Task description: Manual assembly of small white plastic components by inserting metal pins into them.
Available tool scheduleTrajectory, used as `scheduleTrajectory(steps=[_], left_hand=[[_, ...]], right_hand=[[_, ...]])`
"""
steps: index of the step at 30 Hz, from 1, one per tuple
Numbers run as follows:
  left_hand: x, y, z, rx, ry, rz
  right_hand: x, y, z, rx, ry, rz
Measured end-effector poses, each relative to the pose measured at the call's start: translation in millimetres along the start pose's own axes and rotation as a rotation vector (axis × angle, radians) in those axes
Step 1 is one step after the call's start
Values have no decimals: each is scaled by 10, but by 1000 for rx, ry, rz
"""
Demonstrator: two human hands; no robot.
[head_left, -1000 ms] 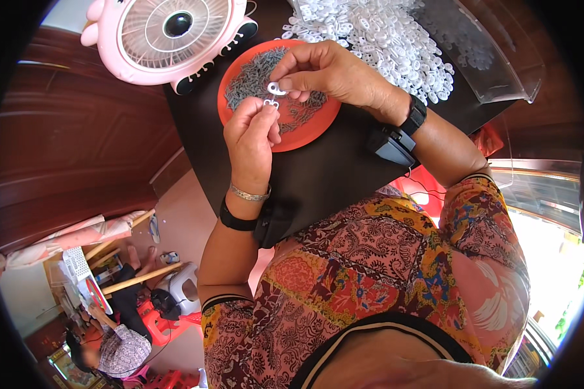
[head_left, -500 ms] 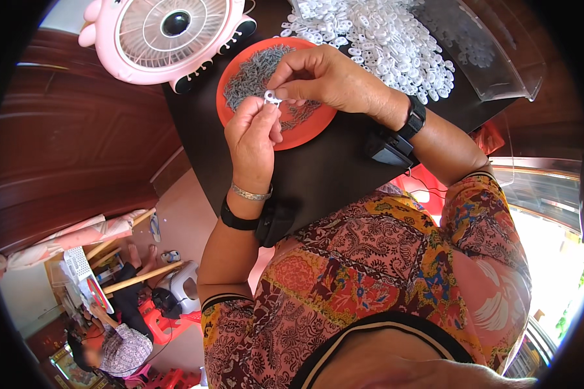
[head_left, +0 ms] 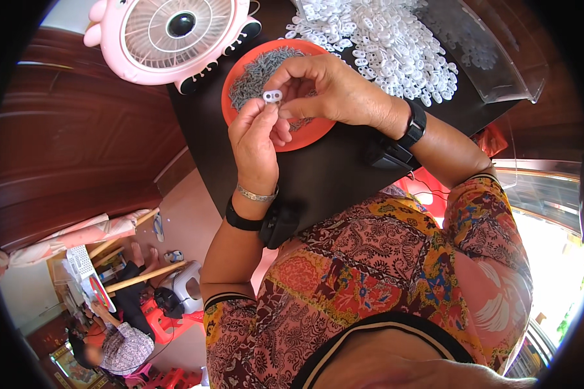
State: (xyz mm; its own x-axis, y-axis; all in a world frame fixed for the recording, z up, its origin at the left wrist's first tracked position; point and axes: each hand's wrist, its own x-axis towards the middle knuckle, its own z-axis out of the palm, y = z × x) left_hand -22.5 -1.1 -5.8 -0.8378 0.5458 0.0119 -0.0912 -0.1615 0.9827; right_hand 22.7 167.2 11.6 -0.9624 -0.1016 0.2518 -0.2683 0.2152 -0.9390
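Note:
My left hand [head_left: 255, 144] is closed, pinching a small white plastic piece [head_left: 272, 96] with two holes between thumb and forefinger. It holds the piece upright over the near left part of an orange-red round tray [head_left: 315, 138]. Small grey screw-like pieces [head_left: 261, 72] are heaped in the tray. Close beside the white piece, my right hand [head_left: 334, 91] has its thumb and forefinger apart, curved round it from the right. Its other fingers curl behind and are partly hidden; no object shows between them.
A big pile of similar white pieces [head_left: 402, 52] lies on the dark table [head_left: 331, 172] beyond the tray. A pink fan [head_left: 169, 76] stands at the far left, a clear plastic box [head_left: 499, 87] at the far right. Another person [head_left: 126, 347] sits at lower left.
My right thumb and forefinger, earlier closed together at the white piece, have spread apart. The white piece now shows its two-holed face more fully. My left hand still grips it.

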Motion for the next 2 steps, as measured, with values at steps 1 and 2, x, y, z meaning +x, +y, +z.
scheduleTrajectory(steps=[1,2], left_hand=[[1,3,-4,-22,5,-23],[-1,7,-14,-10,-3,-34]], right_hand=[[2,-8,7,-36,3,0],[-1,-17,8,-72,7,1]])
